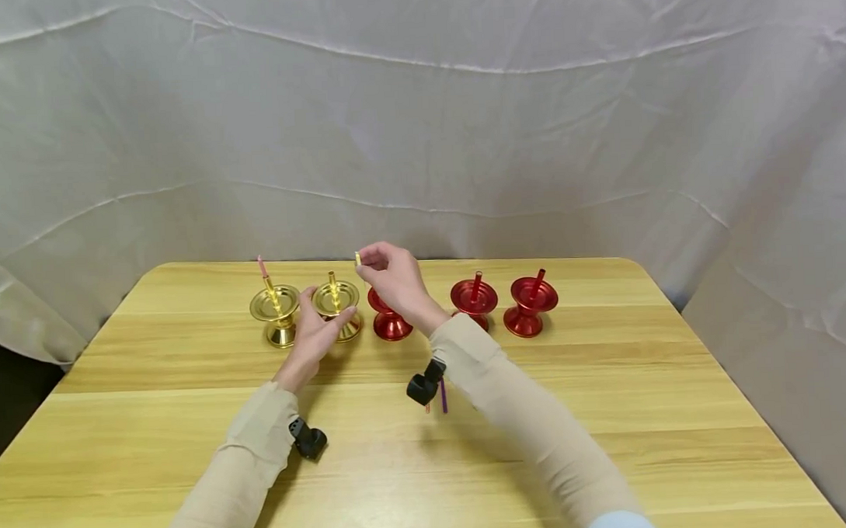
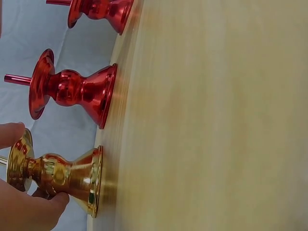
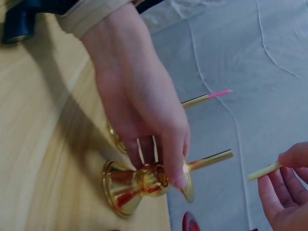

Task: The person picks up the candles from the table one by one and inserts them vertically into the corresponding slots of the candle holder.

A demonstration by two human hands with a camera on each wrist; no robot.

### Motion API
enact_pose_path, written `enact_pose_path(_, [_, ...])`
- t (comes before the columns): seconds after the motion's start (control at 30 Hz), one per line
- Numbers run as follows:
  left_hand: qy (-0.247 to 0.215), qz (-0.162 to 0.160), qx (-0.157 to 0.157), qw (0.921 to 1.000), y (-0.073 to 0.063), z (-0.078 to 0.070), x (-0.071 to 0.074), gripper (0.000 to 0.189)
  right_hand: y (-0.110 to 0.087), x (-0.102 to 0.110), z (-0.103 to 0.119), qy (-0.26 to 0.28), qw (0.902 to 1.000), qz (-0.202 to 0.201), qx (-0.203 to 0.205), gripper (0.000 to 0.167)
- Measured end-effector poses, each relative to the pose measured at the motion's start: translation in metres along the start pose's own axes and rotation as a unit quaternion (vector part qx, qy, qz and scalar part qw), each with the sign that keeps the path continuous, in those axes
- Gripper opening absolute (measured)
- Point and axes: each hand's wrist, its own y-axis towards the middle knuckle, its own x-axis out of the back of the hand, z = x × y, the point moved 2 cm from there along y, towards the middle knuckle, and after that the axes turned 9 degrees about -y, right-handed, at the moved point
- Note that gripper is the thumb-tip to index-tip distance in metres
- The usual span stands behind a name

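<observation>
My left hand (image 1: 315, 336) holds a gold candle holder (image 2: 55, 172) round its dish and stem, and its base stands on the table. The holder's thin upright tube (image 3: 211, 159) has nothing sticking out of its top. My right hand (image 1: 397, 279) pinches a short pale yellow candle (image 3: 264, 171) between thumb and fingers, in the air just right of that tube and apart from it. To the left stands another gold candle holder (image 1: 281, 331), with a pink candle (image 3: 220, 94) upright in its tube.
A red candle holder (image 1: 392, 327) stands partly behind my right hand. Two more red candle holders (image 1: 475, 297) (image 1: 524, 321) stand farther right in the row. A purple candle (image 1: 444, 397) lies on the table (image 1: 375, 483) under my right forearm. A pale curtain (image 1: 419, 140) hangs behind.
</observation>
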Motion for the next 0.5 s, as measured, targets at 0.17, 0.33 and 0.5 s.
enact_pose_path(0.17, [0.007, -0.001, 0.004, 1.0, 0.0, 0.001, 0.002, 0.084, 0.011, -0.009, 0.007, 0.018, 0.9998, 0.0, -0.005, 0.018])
enact_pose_path(0.33, [0.009, -0.005, 0.005, 0.9999, 0.0, 0.001, 0.004, 0.085, 0.02, -0.018, 0.014, 0.038, 0.9992, -0.003, -0.013, 0.018])
enact_pose_path(0.5, [-0.002, -0.006, 0.0, 1.0, 0.0, 0.002, 0.004, 0.082, 0.027, -0.025, 0.019, 0.069, 0.9974, -0.002, -0.02, 0.017])
